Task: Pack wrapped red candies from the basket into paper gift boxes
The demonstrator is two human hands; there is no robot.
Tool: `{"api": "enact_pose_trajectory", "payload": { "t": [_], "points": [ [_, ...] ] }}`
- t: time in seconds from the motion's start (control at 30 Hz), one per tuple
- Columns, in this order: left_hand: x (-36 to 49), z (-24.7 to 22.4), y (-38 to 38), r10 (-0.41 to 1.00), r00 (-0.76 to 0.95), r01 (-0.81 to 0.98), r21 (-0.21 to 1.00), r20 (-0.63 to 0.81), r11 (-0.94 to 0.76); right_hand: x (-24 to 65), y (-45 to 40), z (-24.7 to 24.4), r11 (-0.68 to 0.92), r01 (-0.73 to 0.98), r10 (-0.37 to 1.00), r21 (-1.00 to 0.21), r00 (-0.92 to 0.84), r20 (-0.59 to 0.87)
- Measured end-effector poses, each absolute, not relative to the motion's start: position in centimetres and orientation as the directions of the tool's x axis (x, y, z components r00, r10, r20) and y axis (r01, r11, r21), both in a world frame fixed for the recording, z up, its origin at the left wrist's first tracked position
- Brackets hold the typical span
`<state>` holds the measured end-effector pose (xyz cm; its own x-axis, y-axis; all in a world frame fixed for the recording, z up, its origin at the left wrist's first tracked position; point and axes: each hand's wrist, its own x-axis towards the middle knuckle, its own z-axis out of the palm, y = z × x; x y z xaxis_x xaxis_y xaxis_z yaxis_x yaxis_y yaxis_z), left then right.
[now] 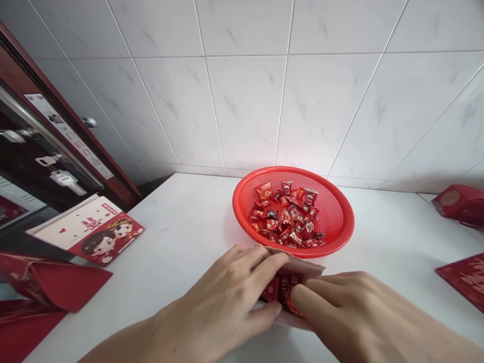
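Note:
Low in the middle of the head view, my left hand (230,297) grips the side of an open paper box (302,267), its fingers on the rim and its thumb inside. Red wrapped candies (285,290) show within the box. My right hand (340,307) reaches in from the right, fingers curled down at the candies; what its fingertips hold is hidden. Just beyond the box stands a red plastic basket (343,222), with several small red wrapped candies (287,217) in it.
A printed box with two cartoon figures (104,237) and red bags (71,285) are at the left, near a dark cabinet with keys (64,176). A red box (461,204) and a red packet (467,280) lie at the right. Tiled wall (245,101) behind.

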<state>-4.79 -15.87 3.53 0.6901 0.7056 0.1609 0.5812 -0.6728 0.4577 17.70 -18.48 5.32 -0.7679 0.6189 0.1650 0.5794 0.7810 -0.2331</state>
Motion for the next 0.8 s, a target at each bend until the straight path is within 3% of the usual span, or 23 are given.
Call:
{"api": "enact_pose_trajectory", "payload": {
  "t": [0.2,0.33,0.67,0.8],
  "points": [
    [-4.7,3.4,-15.8,0.706,0.684,0.582,0.445,0.184,-0.680,15.9,-17.7,3.3,0.788,0.610,0.608,-0.077,-0.753,0.253],
    [-4.9,3.3,-15.6,0.719,0.670,0.587,0.460,0.188,-0.667,14.9,-17.0,2.8,0.766,0.641,0.627,-0.040,-0.733,0.264],
    [-5.2,2.9,-15.8,0.716,0.678,0.618,0.400,0.164,-0.677,18.2,-18.0,4.4,0.751,0.620,0.659,-0.228,-0.728,0.188],
    [-5.2,3.0,-15.8,0.715,0.681,0.624,0.386,0.157,-0.679,20.4,-18.5,4.9,0.771,0.592,0.636,-0.235,-0.722,0.272]
  ]
}}
